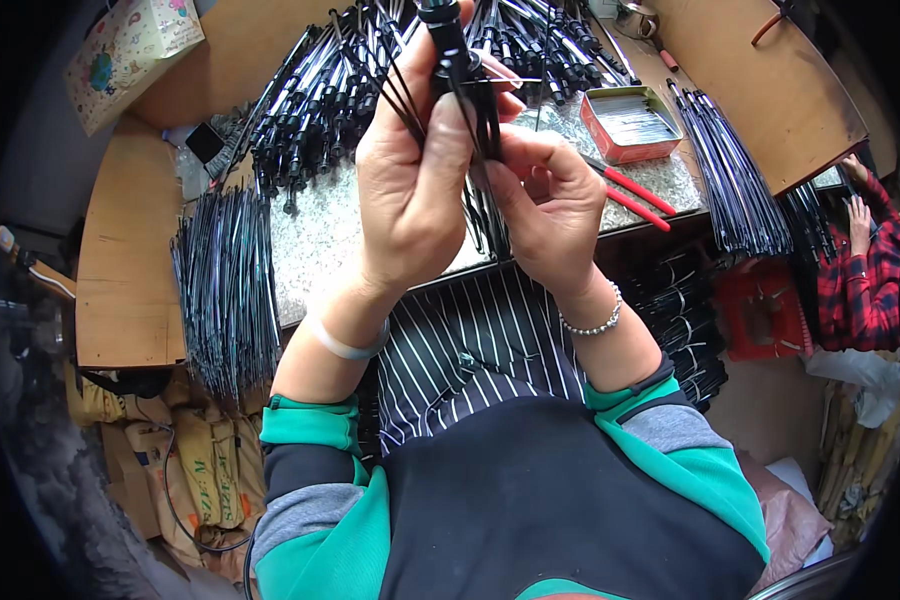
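Up close, my left hand [410,195] is wrapped round a black umbrella frame [446,38], its thumb pressed along the frame's upper part. Thin black ribs hang from it between my hands and fan out on the left side. My right hand [552,205] closes on the ribs just below, thumb and forefinger pinched together. A fine light-coloured wire or needle sticks out sideways near my right fingertips; which fingers hold it I cannot tell. Red-handled pliers [638,198] lie on the speckled worktop [315,235], close to my right hand.
Many umbrella frames [315,125] with metal shafts are piled at the back. Bundles of black ribs overhang the edge at left [225,290] and right [735,175]. A red tin [642,152] holds thin wire pieces. Another person's hands [858,215] show at far right, near a red crate [760,310].
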Motion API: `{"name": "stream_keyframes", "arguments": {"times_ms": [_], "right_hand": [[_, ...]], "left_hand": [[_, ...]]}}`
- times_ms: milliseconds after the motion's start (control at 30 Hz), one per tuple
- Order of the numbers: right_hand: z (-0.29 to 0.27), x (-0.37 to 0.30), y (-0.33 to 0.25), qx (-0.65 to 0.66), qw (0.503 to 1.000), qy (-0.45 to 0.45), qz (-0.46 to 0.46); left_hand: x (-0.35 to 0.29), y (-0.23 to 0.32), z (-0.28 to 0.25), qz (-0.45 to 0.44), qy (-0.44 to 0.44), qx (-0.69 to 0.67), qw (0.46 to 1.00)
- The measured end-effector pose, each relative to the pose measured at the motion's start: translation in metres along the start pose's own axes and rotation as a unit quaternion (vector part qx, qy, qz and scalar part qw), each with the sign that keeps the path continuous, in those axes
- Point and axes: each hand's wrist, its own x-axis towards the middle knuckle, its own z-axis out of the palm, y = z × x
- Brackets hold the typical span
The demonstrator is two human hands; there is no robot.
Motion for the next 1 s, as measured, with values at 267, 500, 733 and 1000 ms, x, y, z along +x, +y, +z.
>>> {"name": "stream_keyframes", "arguments": {"times_ms": [267, 500, 733, 1000], "right_hand": [[-0.004, 0.003, -0.005, -0.024, 0.999, -0.014, 0.032], [0.003, -0.003, -0.005, -0.03, 0.998, 0.043, -0.038], [-0.017, -0.002, 0.0, -0.373, 0.877, -0.071, -0.296], [-0.04, -0.064, 0.05, -0.054, 0.961, -0.213, 0.166]], "left_hand": [[0.002, -0.006, 0.004, 0.038, 0.011, 0.086, 0.996], [0.003, -0.01, 0.002, 0.055, 0.02, 0.081, 0.995], [0.002, -0.016, -0.002, 0.122, 0.038, 0.158, 0.979], [-0.022, 0.003, 0.015, 0.085, 0.039, 0.053, 0.994]]}}
